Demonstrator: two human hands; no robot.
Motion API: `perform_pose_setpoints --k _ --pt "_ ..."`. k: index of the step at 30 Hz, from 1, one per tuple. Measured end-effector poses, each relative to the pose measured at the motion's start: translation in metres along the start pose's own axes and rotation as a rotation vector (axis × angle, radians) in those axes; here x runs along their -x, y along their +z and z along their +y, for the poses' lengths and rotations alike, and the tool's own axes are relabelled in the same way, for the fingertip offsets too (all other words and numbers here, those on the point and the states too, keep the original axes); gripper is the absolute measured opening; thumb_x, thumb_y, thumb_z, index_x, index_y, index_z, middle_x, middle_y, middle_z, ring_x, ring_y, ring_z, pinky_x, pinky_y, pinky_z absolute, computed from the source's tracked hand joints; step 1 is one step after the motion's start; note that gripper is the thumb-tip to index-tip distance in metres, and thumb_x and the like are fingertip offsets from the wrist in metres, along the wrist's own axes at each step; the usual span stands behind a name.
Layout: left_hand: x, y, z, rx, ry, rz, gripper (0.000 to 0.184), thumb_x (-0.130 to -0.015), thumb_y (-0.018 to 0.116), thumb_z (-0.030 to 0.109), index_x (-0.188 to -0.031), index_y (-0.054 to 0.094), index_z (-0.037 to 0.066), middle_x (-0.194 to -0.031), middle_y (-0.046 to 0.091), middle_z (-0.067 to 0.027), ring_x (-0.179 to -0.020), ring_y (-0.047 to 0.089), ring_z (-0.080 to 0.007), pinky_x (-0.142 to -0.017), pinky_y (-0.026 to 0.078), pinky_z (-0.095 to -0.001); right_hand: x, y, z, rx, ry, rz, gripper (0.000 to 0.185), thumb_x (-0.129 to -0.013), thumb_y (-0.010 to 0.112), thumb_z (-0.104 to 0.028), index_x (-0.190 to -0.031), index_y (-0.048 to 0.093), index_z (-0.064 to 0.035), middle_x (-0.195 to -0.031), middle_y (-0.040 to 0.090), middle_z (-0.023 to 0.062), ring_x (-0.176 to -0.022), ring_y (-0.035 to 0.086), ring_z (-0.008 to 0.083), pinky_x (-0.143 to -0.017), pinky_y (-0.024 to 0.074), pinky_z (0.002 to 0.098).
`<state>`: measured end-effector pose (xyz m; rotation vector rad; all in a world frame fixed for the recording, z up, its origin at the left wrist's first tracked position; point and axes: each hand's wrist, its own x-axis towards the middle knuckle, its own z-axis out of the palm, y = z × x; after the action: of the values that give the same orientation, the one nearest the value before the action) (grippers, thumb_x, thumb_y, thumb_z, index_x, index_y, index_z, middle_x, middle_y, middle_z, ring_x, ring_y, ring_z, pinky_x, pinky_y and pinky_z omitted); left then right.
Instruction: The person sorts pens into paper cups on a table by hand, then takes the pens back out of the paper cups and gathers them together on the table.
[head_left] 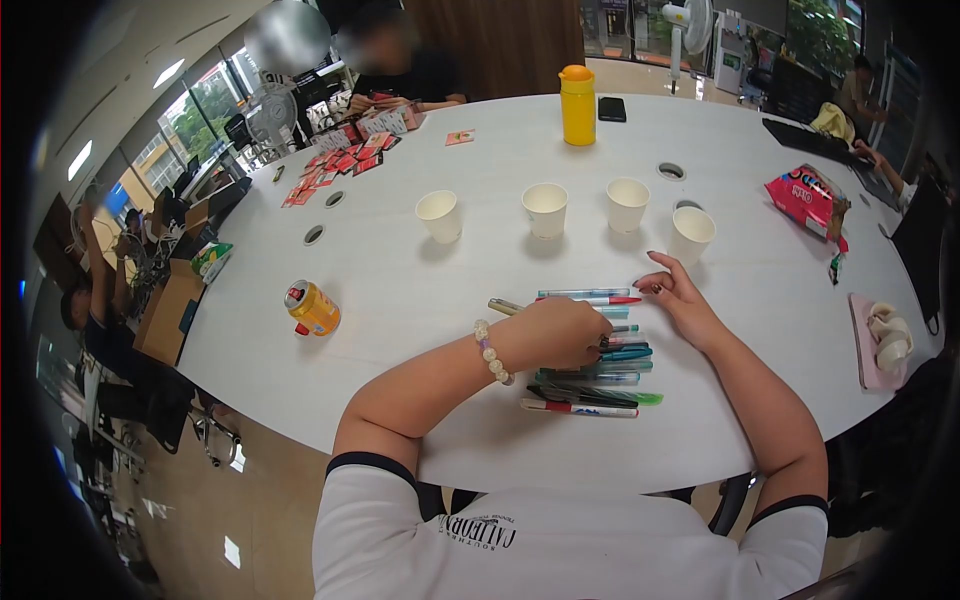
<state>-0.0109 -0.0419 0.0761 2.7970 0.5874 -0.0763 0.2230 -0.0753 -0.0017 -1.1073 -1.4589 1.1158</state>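
Observation:
Several pens and markers (600, 408) lie side by side on the white table in front of me, in a stack running toward the cups. My left hand (562, 334), with a beaded bracelet at the wrist, reaches over the pens, its fingers curled down at them; what it grips is hidden. A beige pen pokes out beside its knuckles. My right hand (680, 300) rests at the far right end of the pens, fingers apart and holding nothing. Beyond the hands stand white paper cups: one at left (440, 217), two in the middle (545, 211) (627, 206), one at right (692, 235).
An orange can (313, 309) stands at left. Farther back are red packets (345, 162), a yellow bottle (578, 108) and a black phone (612, 109). At right lie a pink snack bag (808, 203) and a pink pouch (872, 343). A person sits across the table.

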Motion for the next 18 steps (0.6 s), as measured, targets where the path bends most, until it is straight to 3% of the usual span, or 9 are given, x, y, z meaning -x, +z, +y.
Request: perform_pose_setpoints --k 7,9,12,18 --pt "0.001 -0.005 -0.003 0.019 0.018 0.023 0.014 -0.078 0.06 0.018 -0.085 0.064 0.006 -0.07 0.063 -0.0139 -0.068 0.061 -0.0307 -0.064 0.047 -0.0397 -0.001 -0.002 0.006 -0.038 -0.015 -0.004 0.049 -0.09 0.042 -0.004 -0.135 0.025 -0.0087 -0.108 0.054 0.0092 -0.104 0.047 0.0135 -0.097 0.0314 0.0291" --pt "0.001 -0.01 -0.002 -0.02 -0.101 0.043 0.012 -0.077 0.061 0.016 -0.085 0.064 0.008 -0.071 0.062 -0.0141 -0.067 0.06 -0.0303 -0.063 0.047 -0.0385 -0.001 -0.003 0.006 -0.024 -0.008 0.002 0.049 -0.09 0.043 -0.005 -0.135 0.025 -0.0089 -0.109 0.054 0.0091 -0.104 0.047 0.0136 -0.097 0.0312 0.0295" --pt "0.002 -0.01 -0.007 0.011 -0.084 0.059 0.01 -0.077 0.061 0.015 -0.084 0.064 0.008 -0.07 0.062 -0.0131 -0.065 0.059 -0.029 -0.061 0.047 -0.0369 -0.002 -0.003 0.007 -0.008 -0.01 -0.004 0.048 -0.091 0.043 -0.006 -0.135 0.025 -0.0094 -0.11 0.055 0.0091 -0.105 0.048 0.0139 -0.098 0.0304 0.0304" --pt "0.001 -0.01 0.01 0.121 -0.049 -0.08 0.016 -0.077 0.06 0.013 -0.091 0.063 0.008 -0.067 0.06 -0.0127 -0.062 0.058 -0.0256 -0.06 0.046 -0.034 -0.002 -0.003 0.006 -0.031 -0.015 -0.014 0.047 -0.092 0.044 -0.01 -0.135 0.026 -0.0098 -0.108 0.057 0.0086 -0.106 0.049 0.014 -0.099 0.0295 0.0317"
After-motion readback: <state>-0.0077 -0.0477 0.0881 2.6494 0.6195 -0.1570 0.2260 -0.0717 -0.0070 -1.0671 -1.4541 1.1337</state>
